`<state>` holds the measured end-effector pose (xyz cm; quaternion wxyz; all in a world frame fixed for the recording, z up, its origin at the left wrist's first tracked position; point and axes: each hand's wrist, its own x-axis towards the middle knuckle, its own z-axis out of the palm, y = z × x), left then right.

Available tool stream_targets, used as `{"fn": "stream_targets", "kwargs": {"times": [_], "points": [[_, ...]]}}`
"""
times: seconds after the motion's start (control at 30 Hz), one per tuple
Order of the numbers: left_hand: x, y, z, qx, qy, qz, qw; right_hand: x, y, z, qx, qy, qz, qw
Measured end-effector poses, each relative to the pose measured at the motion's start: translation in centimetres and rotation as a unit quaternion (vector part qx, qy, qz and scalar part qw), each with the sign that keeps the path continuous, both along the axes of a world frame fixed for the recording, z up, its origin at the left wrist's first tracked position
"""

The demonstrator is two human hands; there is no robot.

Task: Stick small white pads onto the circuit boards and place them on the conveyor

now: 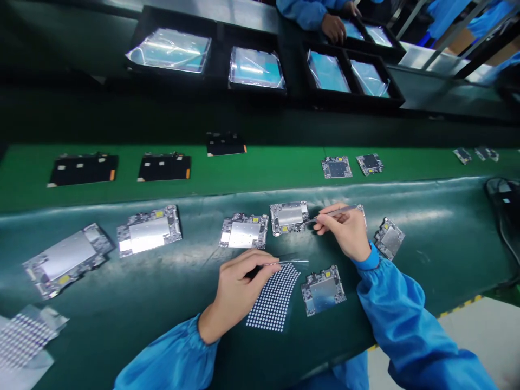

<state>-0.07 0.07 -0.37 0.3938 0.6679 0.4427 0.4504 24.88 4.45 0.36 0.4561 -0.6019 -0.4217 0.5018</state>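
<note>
Pinched between the fingers of my left hand [241, 287] is the top edge of a clear sheet of small round white stickers [272, 300], which hangs down over the mat. My right hand [343, 230] grips a pair of metal tweezers [335, 212], their tips at the right edge of a circuit board [289, 218] with a silver shield. Whether the tips hold a sticker is too small to tell. Another circuit board [324, 291] lies right of the sheet, and one more [244, 231] sits beyond my left hand. Partly behind my right wrist rests a further board [389, 238].
Two larger boards [149, 230] lie at the left, near more sticker sheets [26, 338]. Black flat panels [164, 167] and small boards rest on the green belt [260, 168]. Black trays [353, 73] with film-wrapped screens stand on the shelf, where another person's hand [333, 28] reaches in.
</note>
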Motion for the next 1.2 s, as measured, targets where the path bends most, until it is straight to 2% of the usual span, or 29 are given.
{"fn": "stream_targets", "kwargs": {"times": [0.63,0.93,1.2], "points": [[-0.13,0.04,0.11,0.009,0.014,-0.002,1.000,0.17,-0.09,-0.81,-0.013,-0.006,0.001,1.000],[-0.24,0.08,0.15,0.005,0.020,-0.003,1.000,0.43,-0.91,-0.86,0.045,0.001,0.015,0.999],[-0.28,0.08,0.01,0.005,0.025,-0.001,1.000,0.39,-0.74,-0.58,0.029,-0.007,0.004,1.000]]}}
